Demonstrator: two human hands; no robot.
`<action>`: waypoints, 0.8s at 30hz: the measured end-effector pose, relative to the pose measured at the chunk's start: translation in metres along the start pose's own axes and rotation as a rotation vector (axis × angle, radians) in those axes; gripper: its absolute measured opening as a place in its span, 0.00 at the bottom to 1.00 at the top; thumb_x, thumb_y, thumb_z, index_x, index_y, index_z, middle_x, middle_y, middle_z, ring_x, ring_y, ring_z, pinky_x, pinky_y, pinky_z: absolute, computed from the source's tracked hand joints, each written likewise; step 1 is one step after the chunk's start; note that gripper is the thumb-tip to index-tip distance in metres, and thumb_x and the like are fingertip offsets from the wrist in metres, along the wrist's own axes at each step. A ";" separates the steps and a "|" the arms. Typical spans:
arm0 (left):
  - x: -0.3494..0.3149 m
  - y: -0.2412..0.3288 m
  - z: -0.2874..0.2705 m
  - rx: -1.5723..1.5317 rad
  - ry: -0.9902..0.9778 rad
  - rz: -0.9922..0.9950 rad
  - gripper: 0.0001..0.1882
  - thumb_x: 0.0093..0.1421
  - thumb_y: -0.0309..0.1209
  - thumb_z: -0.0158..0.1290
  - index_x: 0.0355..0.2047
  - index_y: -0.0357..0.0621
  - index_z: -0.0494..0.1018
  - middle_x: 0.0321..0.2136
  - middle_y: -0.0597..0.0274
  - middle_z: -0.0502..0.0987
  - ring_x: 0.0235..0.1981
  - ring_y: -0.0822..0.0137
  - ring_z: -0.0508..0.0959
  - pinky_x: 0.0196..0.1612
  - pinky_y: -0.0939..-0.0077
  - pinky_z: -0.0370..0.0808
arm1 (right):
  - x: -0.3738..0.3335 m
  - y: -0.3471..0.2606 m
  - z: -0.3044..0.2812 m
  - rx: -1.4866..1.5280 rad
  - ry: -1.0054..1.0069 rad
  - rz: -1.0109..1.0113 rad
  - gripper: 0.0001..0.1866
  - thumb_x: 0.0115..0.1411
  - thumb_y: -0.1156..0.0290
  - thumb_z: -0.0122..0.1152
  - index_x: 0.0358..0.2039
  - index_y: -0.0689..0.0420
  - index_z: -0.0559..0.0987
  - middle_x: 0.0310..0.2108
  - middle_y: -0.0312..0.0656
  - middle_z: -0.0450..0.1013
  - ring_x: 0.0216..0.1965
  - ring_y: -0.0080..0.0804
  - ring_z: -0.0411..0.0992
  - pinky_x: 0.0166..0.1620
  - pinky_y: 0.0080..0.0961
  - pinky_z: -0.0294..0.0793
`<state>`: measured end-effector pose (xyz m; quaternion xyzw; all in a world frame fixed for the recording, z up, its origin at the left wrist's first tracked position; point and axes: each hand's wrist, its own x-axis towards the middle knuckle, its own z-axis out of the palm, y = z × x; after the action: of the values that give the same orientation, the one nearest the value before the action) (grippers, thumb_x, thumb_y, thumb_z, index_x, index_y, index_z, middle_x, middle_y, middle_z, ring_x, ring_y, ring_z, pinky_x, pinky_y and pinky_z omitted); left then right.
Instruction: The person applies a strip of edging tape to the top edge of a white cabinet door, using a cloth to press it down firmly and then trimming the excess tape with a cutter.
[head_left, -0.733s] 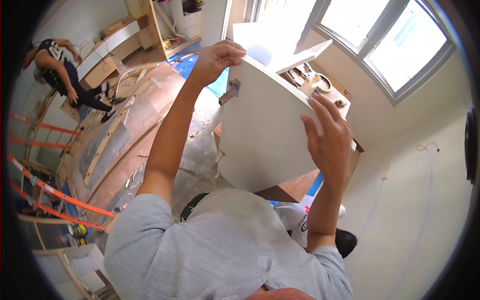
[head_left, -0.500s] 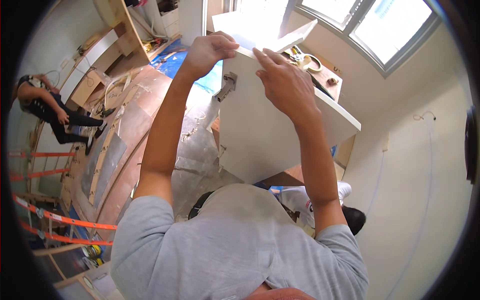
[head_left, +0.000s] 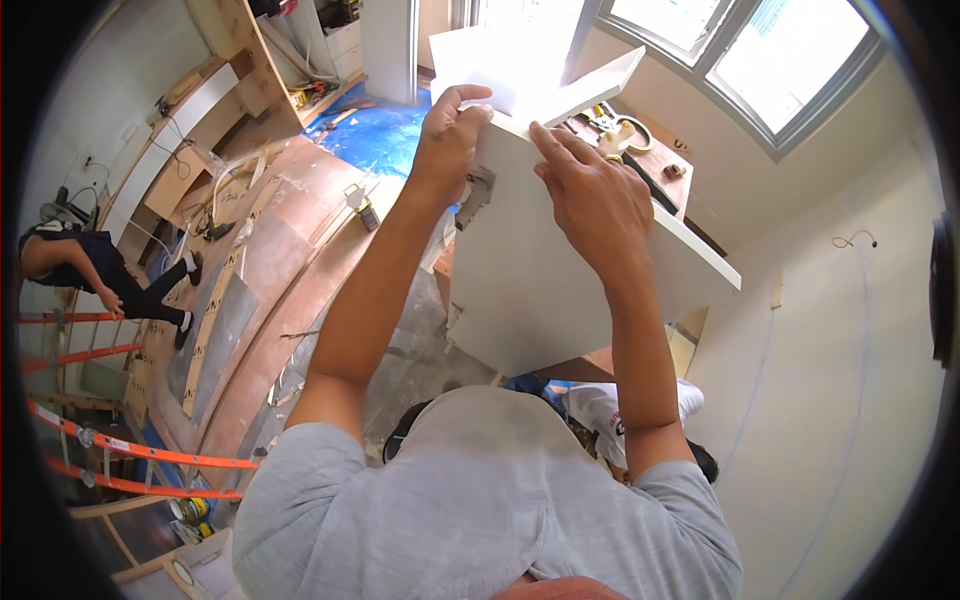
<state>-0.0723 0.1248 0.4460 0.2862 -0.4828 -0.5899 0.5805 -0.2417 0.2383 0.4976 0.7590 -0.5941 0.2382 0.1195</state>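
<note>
Before me a white cabinet door (head_left: 525,270) is held up, with a metal hinge (head_left: 474,195) on its left side. My left hand (head_left: 452,140) is closed around the upper left corner of this door, the fingers bent over its edge. Farther right along the same edge, my right hand (head_left: 598,195) lies on the door with its fingers stretched out and slightly apart. Its thumb is mostly hidden. Behind the door stand white panels (head_left: 600,85), partly washed out by window light.
Tools and a tape roll (head_left: 636,132) lie on a bench (head_left: 672,188) beyond the door. One person (head_left: 100,265) walks at far left by an orange ladder (head_left: 150,455). Another person (head_left: 600,408) crouches below my right arm. Blue sheeting (head_left: 385,135) covers part of the floor.
Both hands and the door have shifted slightly right and lower in the picture. My left thumb now shows at the door's corner. The person at left has changed stride.
</note>
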 end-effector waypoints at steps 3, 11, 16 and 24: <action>0.001 0.000 0.013 -0.065 0.120 0.029 0.14 0.66 0.26 0.51 0.52 0.38 0.72 0.39 0.59 0.76 0.38 0.70 0.78 0.43 0.72 0.78 | 0.001 0.002 0.001 -0.026 0.040 -0.011 0.19 0.69 0.64 0.60 0.60 0.45 0.79 0.54 0.34 0.81 0.48 0.41 0.83 0.46 0.40 0.81; 0.001 0.000 0.007 -0.183 0.199 -0.026 0.14 0.67 0.25 0.50 0.53 0.36 0.71 0.38 0.58 0.76 0.39 0.68 0.77 0.45 0.71 0.77 | -0.004 0.004 0.005 -0.024 0.057 -0.040 0.20 0.69 0.63 0.62 0.60 0.45 0.80 0.56 0.33 0.80 0.44 0.39 0.83 0.46 0.38 0.80; -0.006 -0.004 0.006 -0.109 0.129 -0.007 0.16 0.67 0.26 0.50 0.54 0.37 0.70 0.39 0.56 0.76 0.40 0.67 0.77 0.46 0.71 0.77 | 0.000 0.006 0.011 -0.038 0.091 -0.053 0.19 0.69 0.62 0.61 0.60 0.46 0.79 0.57 0.36 0.80 0.46 0.41 0.84 0.47 0.40 0.81; -0.002 -0.006 0.025 0.137 0.350 0.188 0.17 0.65 0.29 0.48 0.52 0.34 0.71 0.33 0.59 0.76 0.33 0.71 0.74 0.38 0.74 0.74 | -0.002 0.005 0.006 -0.051 0.069 -0.026 0.19 0.69 0.62 0.61 0.60 0.43 0.78 0.56 0.35 0.81 0.46 0.41 0.84 0.42 0.40 0.82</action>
<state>-0.0968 0.1318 0.4490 0.3769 -0.4382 -0.4402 0.6872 -0.2454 0.2360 0.4911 0.7547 -0.5856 0.2473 0.1623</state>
